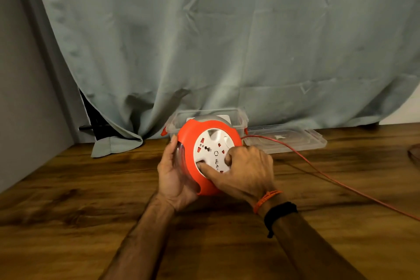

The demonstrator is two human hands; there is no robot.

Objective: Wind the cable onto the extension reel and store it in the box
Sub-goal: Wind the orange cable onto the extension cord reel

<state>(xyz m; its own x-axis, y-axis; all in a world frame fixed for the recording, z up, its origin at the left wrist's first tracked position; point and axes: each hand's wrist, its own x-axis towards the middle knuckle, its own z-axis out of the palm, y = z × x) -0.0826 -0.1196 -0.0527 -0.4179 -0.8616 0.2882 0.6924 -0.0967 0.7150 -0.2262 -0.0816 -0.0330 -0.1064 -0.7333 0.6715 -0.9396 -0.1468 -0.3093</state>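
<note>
From the head view, the orange reel (204,154) is held up on its edge, just above the wooden surface (91,200) and in front of the clear box (238,118). It is gripped at its left rim by the left hand (175,175). The right hand (245,170) is pressed on the white face, fingers curled into its dips. The red cable (318,171) is stretched from the reel across the surface to the right. The lid (295,141) is laid beside the box.

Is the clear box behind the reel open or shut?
Open. The box has no cover on it, and its lid lies flat on the table to its right.
</note>
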